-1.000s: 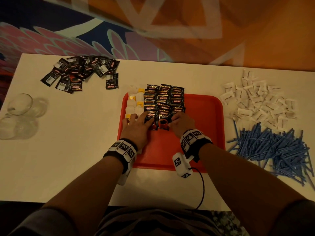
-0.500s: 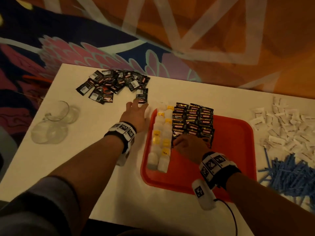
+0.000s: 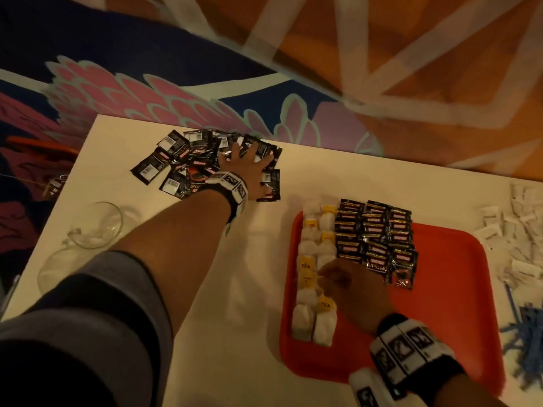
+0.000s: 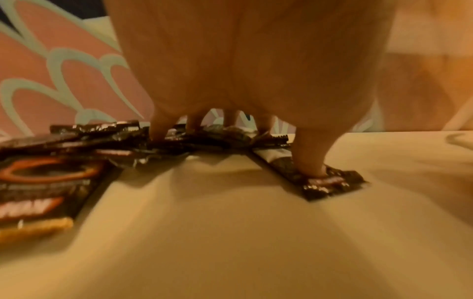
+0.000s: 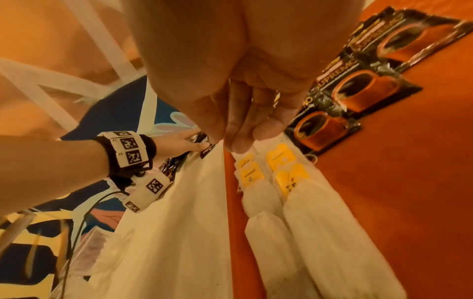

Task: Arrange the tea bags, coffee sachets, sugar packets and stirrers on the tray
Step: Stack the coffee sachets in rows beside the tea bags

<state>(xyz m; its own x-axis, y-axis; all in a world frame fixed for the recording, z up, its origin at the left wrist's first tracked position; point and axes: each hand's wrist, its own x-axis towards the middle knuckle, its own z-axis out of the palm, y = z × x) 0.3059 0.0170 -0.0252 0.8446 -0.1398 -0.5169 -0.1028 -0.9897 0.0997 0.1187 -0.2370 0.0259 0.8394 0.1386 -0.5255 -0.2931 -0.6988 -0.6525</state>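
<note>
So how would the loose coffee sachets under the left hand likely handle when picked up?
Probably light and thin: the coffee sachets lie flat and overlapping. Their glossy foil looks slippery, so the left hand pressing with spread fingers may slide them rather than lift.

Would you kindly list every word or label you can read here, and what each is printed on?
"TEA": yellow tag of a tea bag on the tray.
"SUPREMO": black coffee sachet on the tray.
Other print on the sachets, the barcodes in the loose pile, the sugar packets and the wristband markers: too blurred or small to read.
</note>
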